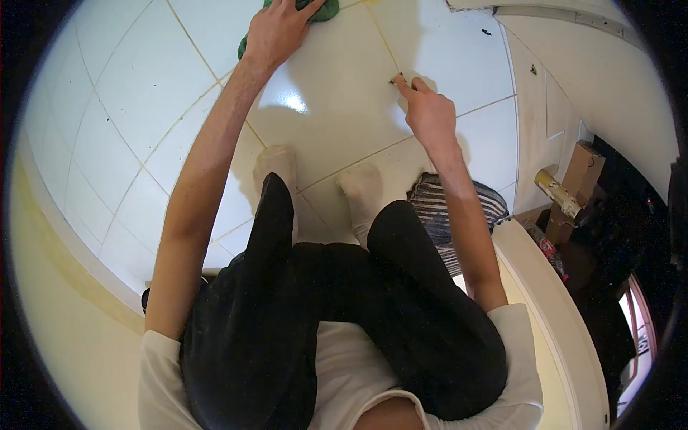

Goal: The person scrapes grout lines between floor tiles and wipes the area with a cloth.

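At the top edge, my left hand presses down on a crumpled dark green cloth on the white tiled floor. Part of that hand and cloth is cut off by the frame. My right hand is closed, its fingertips low over a yellowish grout line. A small dark greenish-brown bit shows at its fingertips, too small to name. Between my arms are my feet in pale socks, as I squat on the tiles.
A black-and-white striped cloth lies by my right forearm. To the right, past a pale door frame, are a cardboard box and a gold-coloured cylinder. Small dark specks dot the floor. A cream wall curves along the left.
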{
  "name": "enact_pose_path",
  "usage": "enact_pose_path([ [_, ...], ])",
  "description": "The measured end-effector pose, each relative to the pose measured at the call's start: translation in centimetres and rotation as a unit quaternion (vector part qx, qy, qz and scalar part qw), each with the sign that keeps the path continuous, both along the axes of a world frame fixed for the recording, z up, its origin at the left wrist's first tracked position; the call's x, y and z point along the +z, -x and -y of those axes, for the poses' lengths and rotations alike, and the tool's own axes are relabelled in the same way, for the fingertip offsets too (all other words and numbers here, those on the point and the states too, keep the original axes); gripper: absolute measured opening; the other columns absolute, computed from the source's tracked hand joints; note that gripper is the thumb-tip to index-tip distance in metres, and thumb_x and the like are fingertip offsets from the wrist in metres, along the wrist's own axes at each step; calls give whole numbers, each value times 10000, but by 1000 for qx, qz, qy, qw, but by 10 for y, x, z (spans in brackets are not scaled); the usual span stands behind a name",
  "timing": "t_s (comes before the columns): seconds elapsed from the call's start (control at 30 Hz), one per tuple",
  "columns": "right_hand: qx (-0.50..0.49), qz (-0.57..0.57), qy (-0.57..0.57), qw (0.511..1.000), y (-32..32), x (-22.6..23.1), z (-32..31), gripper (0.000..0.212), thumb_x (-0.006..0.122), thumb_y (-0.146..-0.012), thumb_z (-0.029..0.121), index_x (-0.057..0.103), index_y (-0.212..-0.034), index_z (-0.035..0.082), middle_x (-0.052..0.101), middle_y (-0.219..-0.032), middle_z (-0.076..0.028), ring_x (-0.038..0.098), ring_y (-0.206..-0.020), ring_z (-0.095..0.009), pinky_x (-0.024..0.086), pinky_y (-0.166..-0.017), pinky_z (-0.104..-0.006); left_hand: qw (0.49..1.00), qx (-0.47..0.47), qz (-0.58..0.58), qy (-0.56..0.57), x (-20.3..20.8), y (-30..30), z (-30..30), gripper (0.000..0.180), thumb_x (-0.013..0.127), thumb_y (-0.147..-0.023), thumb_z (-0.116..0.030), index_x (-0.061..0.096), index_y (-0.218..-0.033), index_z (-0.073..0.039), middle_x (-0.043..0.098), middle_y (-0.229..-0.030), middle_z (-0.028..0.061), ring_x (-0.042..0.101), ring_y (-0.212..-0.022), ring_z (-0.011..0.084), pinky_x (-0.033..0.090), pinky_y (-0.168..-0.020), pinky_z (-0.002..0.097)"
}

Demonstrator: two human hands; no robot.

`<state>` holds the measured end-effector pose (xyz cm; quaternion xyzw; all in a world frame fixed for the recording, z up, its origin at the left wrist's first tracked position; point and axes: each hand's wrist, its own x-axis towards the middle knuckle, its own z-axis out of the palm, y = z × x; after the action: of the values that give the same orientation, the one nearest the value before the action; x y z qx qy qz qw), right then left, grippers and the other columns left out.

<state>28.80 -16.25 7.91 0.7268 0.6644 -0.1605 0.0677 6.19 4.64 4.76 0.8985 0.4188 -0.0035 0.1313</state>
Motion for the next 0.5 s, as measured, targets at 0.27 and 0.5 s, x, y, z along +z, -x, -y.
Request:
enact_pose_path([
  [0.27,-5,6,-5,1000,9,3,-8,507,628,-812,33,640,-1303,160,664,-990,-104,700,-743,-318,563,-618,-433,1000,0,6,-27,-11,3,1,465,637,-893,-120,623,-1356,-160,522,-1321,213,632,-1102,344,589,-887,430],
  [0.5,-20,-4,46,999,4,8,-5,511,612,-814,26,650,-1298,187,658,-964,-104,698,-773,-316,563,-647,-453,1000,5,11,-12,-4,1,1,459,631,-898,-123,627,-1356,-165,506,-1356,226,638,-1099,348,588,-888,430],
])
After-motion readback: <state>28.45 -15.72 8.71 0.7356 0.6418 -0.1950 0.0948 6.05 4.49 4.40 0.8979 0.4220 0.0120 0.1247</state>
